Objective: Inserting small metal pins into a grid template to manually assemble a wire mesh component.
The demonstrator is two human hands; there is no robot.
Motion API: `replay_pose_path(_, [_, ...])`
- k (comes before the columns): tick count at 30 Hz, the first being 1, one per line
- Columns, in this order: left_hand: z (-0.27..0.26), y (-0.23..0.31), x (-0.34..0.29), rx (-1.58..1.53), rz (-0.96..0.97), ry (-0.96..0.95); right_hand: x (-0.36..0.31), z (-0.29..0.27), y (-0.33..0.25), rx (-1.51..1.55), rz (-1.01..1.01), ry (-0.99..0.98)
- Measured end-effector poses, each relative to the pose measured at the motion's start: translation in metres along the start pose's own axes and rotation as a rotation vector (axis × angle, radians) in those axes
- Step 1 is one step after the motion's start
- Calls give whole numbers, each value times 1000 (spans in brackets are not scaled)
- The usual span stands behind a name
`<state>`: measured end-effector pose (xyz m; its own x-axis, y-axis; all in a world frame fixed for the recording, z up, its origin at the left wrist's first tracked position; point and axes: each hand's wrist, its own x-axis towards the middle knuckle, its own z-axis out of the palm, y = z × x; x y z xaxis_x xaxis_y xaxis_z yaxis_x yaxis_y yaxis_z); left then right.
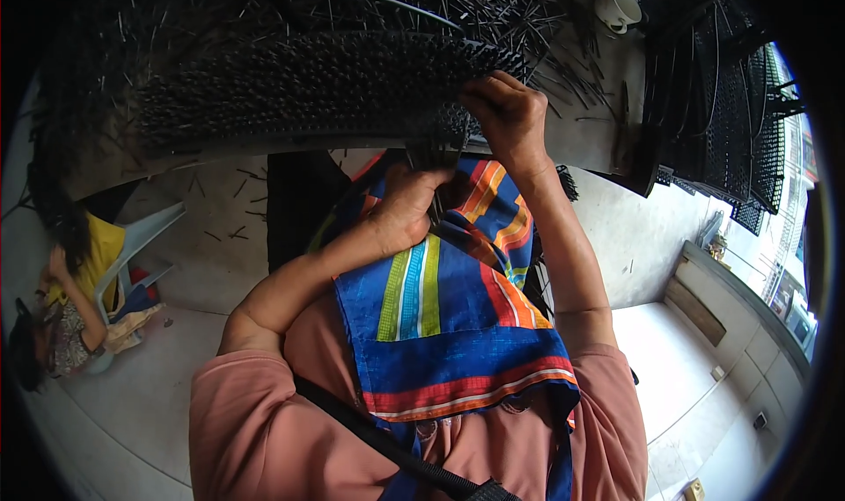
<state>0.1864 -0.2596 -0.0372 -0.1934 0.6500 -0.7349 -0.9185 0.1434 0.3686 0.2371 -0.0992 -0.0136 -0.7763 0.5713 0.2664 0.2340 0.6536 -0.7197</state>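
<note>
My left hand is closed, thumb pointing right, around a dark bundle in front of the table edge. The bundle looks like thin black strips, but blur and shadow hide its exact make. Just above and to the right, my right hand has its fingers pinched together at the right end of a long black rack. What those fingertips hold, if anything, is hidden. Closely packed short black spikes cover the rack, which lies along the near edge of the table.
Loose black sticks are heaped behind the rack, near a white mug. Black mesh panels stand at the right. A striped apron covers my lap. Another person sits at far left beside a pale chair.
</note>
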Motion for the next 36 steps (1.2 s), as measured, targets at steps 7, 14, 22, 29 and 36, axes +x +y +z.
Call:
replay_pose_path(7, [0, 2, -2, 22, -58, 5, 6, 4, 1, -50, -85, -18])
replay_pose_path(14, [3, 1, -2, -37, 7, 73, -6, -2, 11, 8, -31, 91])
replay_pose_path(22, [2, 3, -4, 18, 1, 62, -6, 1, 9, -154, 11, 58])
replay_pose_path(29, [6, 7, -6, -43, 47, 45, -32, -3, -2, 135, 303, 103])
replay_pose_path(36, [13, 10, -8, 77, 112, -68, -38, -19, 0, 523, 778, -353])
